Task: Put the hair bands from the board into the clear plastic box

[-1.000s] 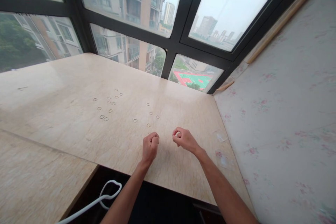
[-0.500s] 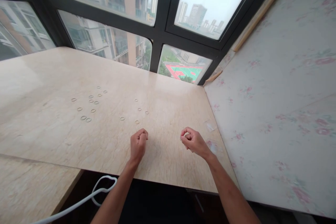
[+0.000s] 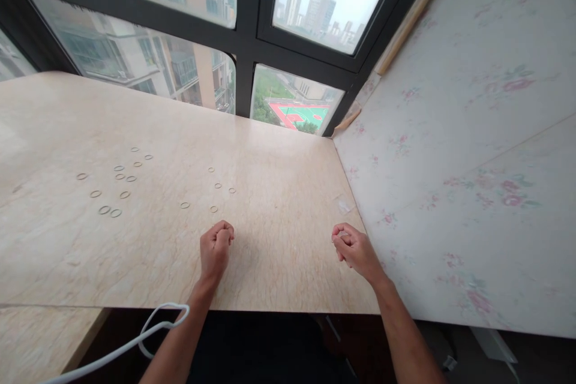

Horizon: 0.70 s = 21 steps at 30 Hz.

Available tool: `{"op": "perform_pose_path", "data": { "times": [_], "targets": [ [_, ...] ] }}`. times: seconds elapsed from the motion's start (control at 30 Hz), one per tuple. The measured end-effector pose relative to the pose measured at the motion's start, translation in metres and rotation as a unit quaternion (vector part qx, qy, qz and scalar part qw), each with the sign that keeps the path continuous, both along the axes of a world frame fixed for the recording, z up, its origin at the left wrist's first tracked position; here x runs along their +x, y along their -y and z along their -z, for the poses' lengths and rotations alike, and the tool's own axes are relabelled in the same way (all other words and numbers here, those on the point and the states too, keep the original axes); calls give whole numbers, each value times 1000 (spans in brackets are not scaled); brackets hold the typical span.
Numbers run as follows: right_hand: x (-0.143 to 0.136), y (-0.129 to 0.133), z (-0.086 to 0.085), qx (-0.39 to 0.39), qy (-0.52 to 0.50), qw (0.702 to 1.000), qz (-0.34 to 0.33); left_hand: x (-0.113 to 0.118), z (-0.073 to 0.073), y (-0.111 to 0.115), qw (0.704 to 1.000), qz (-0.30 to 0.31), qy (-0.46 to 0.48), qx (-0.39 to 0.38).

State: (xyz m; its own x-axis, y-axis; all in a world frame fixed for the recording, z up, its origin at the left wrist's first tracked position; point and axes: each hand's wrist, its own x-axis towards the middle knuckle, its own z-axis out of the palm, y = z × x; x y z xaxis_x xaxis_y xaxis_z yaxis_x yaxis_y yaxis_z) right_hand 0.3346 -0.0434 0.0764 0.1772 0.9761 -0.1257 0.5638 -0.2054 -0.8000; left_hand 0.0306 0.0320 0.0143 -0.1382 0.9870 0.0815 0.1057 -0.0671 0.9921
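Observation:
My left hand is closed in a fist over the marble surface, just below a thin ring; whatever it may hold is hidden. My right hand is over the right side of the surface, thumb and fingers curled together, and what they pinch is too small to make out. Several small rings lie in a loose group at the left, among them a ring and a ring. A few more are scattered nearer the middle, such as one ring left of my left hand.
Small clear plastic lies near the flowered wall, beyond my right hand. The marble surface runs back to the dark window frame. A white cable loops at the front edge beside my left forearm.
The view has shifted to the right. My hands are farther apart, the right one now close to the wall and covering part of the plastic there. Both remain closed.

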Motion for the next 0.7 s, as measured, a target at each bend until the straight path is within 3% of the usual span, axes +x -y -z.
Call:
{"op": "perform_pose_path", "data": {
  "times": [0.2,0.37,0.5,0.7],
  "targets": [
    [43,19,2,23,77,991,110,0,-1,0,1000,2,-6,-10],
    [66,17,6,46,199,970,133,0,2,-1,1000,0,-5,-16],
    [69,12,10,17,255,958,129,1,2,-1,1000,-5,-3,-16],
    [61,18,8,20,239,960,145,1,2,-1,1000,-4,-3,-19]
  ]
}}
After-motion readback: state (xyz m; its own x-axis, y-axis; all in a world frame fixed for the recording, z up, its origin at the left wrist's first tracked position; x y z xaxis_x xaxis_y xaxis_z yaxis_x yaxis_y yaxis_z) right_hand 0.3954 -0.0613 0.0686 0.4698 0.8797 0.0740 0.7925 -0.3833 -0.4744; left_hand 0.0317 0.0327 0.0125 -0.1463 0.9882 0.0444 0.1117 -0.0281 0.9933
